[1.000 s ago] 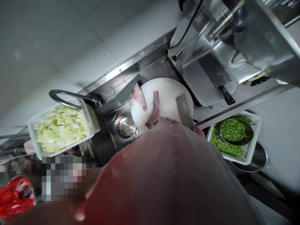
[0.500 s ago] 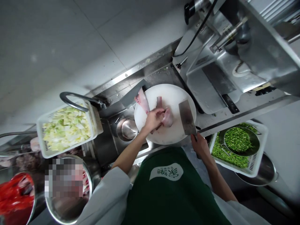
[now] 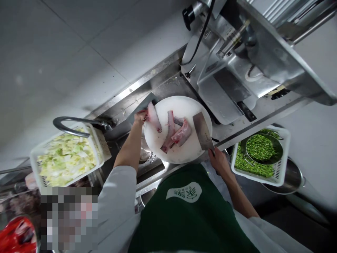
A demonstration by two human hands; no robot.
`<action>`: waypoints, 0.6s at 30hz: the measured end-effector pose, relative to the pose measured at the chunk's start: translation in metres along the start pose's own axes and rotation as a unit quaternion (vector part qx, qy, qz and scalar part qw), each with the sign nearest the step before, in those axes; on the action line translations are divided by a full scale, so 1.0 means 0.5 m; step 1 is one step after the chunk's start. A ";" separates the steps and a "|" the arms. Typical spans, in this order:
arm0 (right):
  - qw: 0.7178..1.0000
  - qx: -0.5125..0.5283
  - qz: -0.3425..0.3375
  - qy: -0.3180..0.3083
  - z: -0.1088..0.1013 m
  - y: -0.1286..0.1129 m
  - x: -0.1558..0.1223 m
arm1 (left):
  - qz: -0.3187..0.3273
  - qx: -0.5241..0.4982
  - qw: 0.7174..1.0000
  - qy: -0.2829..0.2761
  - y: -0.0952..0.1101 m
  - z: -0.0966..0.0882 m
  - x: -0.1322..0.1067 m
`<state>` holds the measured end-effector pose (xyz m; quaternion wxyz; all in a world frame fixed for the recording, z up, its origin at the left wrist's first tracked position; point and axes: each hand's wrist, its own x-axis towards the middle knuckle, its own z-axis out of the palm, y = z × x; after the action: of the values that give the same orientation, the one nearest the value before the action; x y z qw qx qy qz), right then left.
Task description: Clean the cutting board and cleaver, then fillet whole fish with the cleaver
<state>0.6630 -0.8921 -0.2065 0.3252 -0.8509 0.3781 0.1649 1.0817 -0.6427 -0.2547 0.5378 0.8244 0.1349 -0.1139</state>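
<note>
A pale tiled wall (image 3: 79, 52) is standing behind a steel desk (image 3: 263, 117), and a round white board (image 3: 189, 153) is lying at the middle of it, beside the sink. The person is apparently cutting up fish, and the step in hand is seemingly the handling of a pale piece (image 3: 153, 117) at the board's left edge. The left hand (image 3: 140, 116) is touching that piece's outer end; its fingers are partly hidden, so whether they are closing firmly around it I cannot tell. The right hand (image 3: 220, 162) is gripping the handle of a cleaver (image 3: 202, 130), whose broad blade is hanging over or lying on the board's right side. Between them, a narrow strip (image 3: 171, 127) and a thicker chunk (image 3: 182, 133) are lying in contact.

Moving the pale piece would probably be calling for a sure pinch on its wet flesh, with the blade staying aside. The strip and chunk are taking up mid-board, so they are standing in the way of a cut there.

Around this, a tap (image 3: 71, 131) is arching over a basket of cut cabbage (image 3: 67, 158), the left forearm is partly hiding a pot (image 3: 144, 153), a slicer (image 3: 276, 45) is looming beyond the board, and chopped greens (image 3: 260, 146) are sitting at right.
</note>
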 end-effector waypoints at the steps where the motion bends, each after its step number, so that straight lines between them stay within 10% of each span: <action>1: 1.000 0.000 0.003 0.000 0.001 0.001 0.000 | -0.009 -0.007 1.000 0.009 0.000 0.000 -0.001; 10: 1.000 -0.003 -0.002 0.006 0.004 0.003 0.003 | 0.088 -0.105 0.985 0.101 0.035 0.018 -0.037; 18: 1.000 0.003 -0.005 0.016 0.007 0.007 0.007 | 0.153 -0.199 0.965 0.075 0.098 -0.046 -0.164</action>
<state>0.6626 -0.8930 -0.2124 0.3223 -0.8544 0.3793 0.1489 1.0225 -0.6488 -0.1766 0.6903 0.7178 0.0675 0.0613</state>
